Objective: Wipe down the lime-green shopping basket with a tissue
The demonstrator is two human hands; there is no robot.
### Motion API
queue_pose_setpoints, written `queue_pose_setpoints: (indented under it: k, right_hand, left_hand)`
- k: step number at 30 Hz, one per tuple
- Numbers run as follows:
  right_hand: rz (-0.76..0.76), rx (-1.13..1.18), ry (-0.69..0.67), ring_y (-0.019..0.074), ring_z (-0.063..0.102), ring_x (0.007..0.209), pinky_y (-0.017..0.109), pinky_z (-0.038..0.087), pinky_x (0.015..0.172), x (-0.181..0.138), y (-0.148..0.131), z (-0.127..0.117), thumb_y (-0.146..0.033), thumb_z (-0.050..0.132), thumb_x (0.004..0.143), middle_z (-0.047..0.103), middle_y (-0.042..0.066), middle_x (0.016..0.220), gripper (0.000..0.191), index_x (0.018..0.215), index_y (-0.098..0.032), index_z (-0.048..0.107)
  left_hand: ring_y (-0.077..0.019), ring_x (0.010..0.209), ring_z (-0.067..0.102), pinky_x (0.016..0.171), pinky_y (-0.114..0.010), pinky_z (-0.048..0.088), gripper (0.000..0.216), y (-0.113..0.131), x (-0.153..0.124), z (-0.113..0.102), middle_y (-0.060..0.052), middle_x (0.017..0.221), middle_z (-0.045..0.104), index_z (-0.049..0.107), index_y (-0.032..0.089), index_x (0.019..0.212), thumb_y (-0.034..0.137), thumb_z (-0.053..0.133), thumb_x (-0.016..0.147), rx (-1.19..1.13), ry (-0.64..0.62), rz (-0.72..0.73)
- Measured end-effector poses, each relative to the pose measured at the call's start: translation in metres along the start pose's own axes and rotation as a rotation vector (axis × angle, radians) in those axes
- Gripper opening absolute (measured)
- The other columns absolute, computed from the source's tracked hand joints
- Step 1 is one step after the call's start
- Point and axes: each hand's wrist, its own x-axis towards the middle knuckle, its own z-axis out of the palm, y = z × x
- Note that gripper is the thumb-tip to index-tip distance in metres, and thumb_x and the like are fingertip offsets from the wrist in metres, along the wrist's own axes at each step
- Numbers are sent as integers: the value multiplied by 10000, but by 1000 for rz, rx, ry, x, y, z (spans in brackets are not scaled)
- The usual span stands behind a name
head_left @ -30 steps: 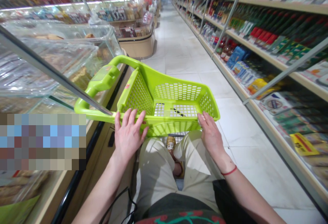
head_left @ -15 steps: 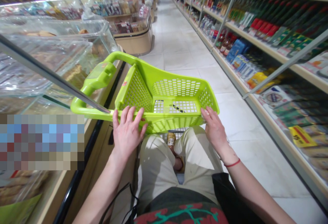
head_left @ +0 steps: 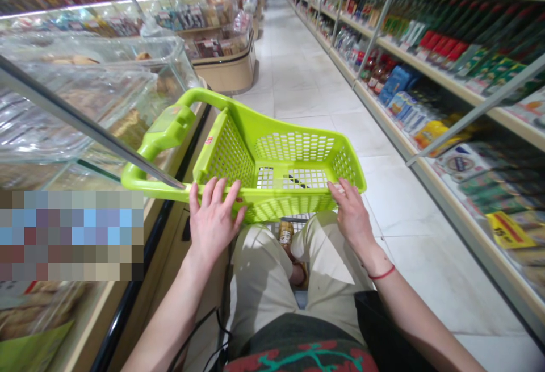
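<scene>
A lime-green plastic shopping cart (head_left: pixel 289 193) stands sideways across my front, its handle to the left and its slatted basket empty. My left hand (head_left: pixel 215 218) is hooked over the cart's near rim, close to the handle end, with the fingers on top and the thumb lower on the near side. Farther right, my right hand (head_left: pixel 354 216) rests its fingertips over the same rim near the front corner. Its thumb is hidden from view. Below the basket, a lower rack shows partly between my knees.
Glass-sided bakery bins (head_left: pixel 128 128) crowd the left, edged by a black rail (head_left: pixel 119 315). Tall shelves (head_left: pixel 426 162) of packaged goods line the right. A tiled aisle (head_left: pixel 289 71) runs ahead, past a rounded display stand (head_left: pixel 230 71). A grey pole (head_left: pixel 93 128) slants across the left.
My right hand has slid slightly left along the rim. The cart and my left hand appear a little farther right and lower in view, with the surroundings shifting likewise.
</scene>
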Motion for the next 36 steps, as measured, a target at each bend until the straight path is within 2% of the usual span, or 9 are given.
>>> queue_pose_setpoints:
  k: [5, 9, 13, 16, 19, 23, 26, 29, 36]
  right_hand:
    - [52, 31, 23, 269, 460, 1423, 534, 392, 1174, -4, 32, -6, 76, 395, 761, 526, 119, 1499, 731, 1399, -234, 571]
    - [152, 45, 58, 266, 507, 1386, 488, 467, 1126, -8, 48, -6, 51, 407, 759, 544, 120, 1481, 712, 1389, -233, 580]
    - [185, 11, 83, 282, 473, 1411, 496, 474, 1114, -10, 36, 1, 54, 406, 752, 510, 153, 1504, 731, 1423, -202, 546]
    - [125, 4, 82, 291, 457, 1420, 556, 416, 1148, -6, 18, 6, 68, 407, 728, 492, 149, 1521, 763, 1424, -212, 544]
    - [34, 25, 35, 270, 488, 1394, 563, 382, 1172, 0, 11, 5, 84, 396, 721, 506, 122, 1514, 774, 1405, -239, 562]
    - [10, 27, 27, 257, 521, 1363, 558, 395, 1165, 2, 26, 0, 83, 389, 740, 569, 114, 1449, 754, 1394, -247, 568]
    - [60, 23, 89, 260, 548, 1337, 581, 420, 1139, -2, 42, -2, 64, 387, 765, 594, 114, 1410, 723, 1382, -262, 572]
    - [107, 16, 127, 253, 552, 1334, 535, 477, 1103, -7, 44, 0, 61, 379, 764, 579, 120, 1417, 736, 1402, -263, 551]
    - [55, -24, 115, 275, 492, 1384, 593, 398, 1144, -4, 7, 9, 85, 379, 713, 523, 144, 1472, 826, 1461, -250, 479]
  left_hand:
    - [-353, 1400, 429, 1226, -601, 128, 501, 0, 0, 0, -176, 1422, 553, 537, 213, 1403, 396, 531, 937, -13, -1, -2]
    - [-344, 1398, 432, 1230, -599, 114, 504, 0, 0, 1, -165, 1432, 548, 524, 226, 1414, 393, 529, 938, -19, 11, -1]
    - [-344, 1408, 425, 1234, -595, 112, 503, 0, 0, 1, -155, 1438, 546, 532, 237, 1411, 385, 544, 930, -53, 14, -16]
    - [-357, 1407, 424, 1230, -613, 114, 511, 0, 0, 1, -158, 1452, 539, 533, 239, 1415, 371, 552, 921, -80, 17, -15]
    - [-360, 1408, 423, 1230, -618, 113, 520, 0, 0, 1, -160, 1455, 537, 523, 240, 1425, 370, 551, 922, -74, 17, -12]
    - [-353, 1408, 427, 1233, -603, 111, 510, -1, 0, 0, -162, 1438, 547, 529, 225, 1417, 377, 547, 930, -49, 4, -7]
    - [-348, 1400, 435, 1233, -597, 122, 502, -1, 0, 1, -163, 1428, 553, 532, 217, 1410, 380, 542, 935, -16, 8, 6]
    - [-350, 1388, 446, 1227, -599, 136, 497, -1, 0, 1, -168, 1406, 566, 536, 210, 1404, 397, 532, 943, 23, 18, 18]
    - [-348, 1384, 452, 1224, -595, 145, 487, -1, 0, 1, -169, 1397, 572, 542, 212, 1396, 400, 526, 947, 37, 16, 18]
